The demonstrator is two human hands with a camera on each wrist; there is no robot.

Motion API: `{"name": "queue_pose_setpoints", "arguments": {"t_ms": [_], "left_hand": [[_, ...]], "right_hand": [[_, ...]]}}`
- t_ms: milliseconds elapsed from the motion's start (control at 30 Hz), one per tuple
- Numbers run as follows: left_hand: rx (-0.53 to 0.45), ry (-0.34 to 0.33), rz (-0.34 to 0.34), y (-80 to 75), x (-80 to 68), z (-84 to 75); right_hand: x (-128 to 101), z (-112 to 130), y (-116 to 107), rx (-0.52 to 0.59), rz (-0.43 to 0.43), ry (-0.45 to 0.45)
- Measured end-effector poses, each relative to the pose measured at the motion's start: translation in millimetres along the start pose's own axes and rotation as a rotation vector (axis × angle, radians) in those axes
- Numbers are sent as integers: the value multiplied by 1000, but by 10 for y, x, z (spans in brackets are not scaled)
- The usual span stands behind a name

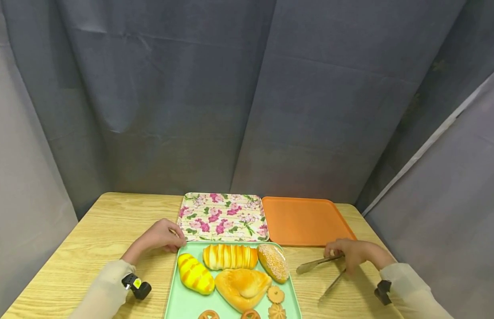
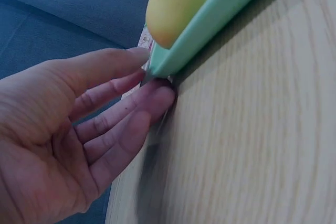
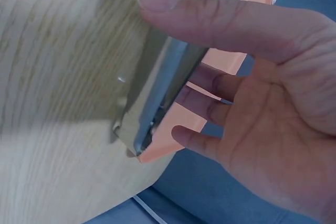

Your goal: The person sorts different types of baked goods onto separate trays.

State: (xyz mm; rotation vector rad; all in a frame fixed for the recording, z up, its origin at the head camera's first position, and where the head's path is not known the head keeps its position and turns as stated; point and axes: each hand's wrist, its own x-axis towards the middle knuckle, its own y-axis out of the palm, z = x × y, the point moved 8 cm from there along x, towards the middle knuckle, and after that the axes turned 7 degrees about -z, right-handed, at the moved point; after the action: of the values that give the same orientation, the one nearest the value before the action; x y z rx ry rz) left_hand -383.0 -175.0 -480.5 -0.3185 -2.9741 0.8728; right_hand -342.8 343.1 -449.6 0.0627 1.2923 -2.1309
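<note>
On the wooden table [image 1: 91, 230] just right of the green tray [image 1: 179, 305], the right hand [image 1: 350, 253] curls its fingers around the hinge end of the metal tongs [image 1: 316, 263], which look hard, light and slippery, while the left hand [image 1: 161, 237] touches the tray's corner with loose, straight fingers.

- A wooden table [image 1: 91, 248] with pale, light-grained boards fills the lower part of the head view.
- Grey-blue cloth curtains [image 1: 239, 97] hang in loose folds behind the table and close off the back.
- A lighter grey curtain [image 1: 19, 177] hangs on the left side.
- A pale seam [image 1: 430, 146] runs slantwise down the right-hand drape.
- The light is soft and even.
</note>
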Motion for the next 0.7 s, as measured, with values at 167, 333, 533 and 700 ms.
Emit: {"name": "queue_pose_setpoints", "arguments": {"t_ms": [167,333,533,700], "left_hand": [[18,11,14,19,8,-9],[41,8,13,17,9,-10],[62,11,22,18,38,-17],[58,13,34,25,65,-2]], "right_hand": [[15,-54,9,-13,-6,51],[33,-64,1,34,5,10],[50,-36,-41,99,10,-87],[35,-8,-206,121,-26,-127]]}}
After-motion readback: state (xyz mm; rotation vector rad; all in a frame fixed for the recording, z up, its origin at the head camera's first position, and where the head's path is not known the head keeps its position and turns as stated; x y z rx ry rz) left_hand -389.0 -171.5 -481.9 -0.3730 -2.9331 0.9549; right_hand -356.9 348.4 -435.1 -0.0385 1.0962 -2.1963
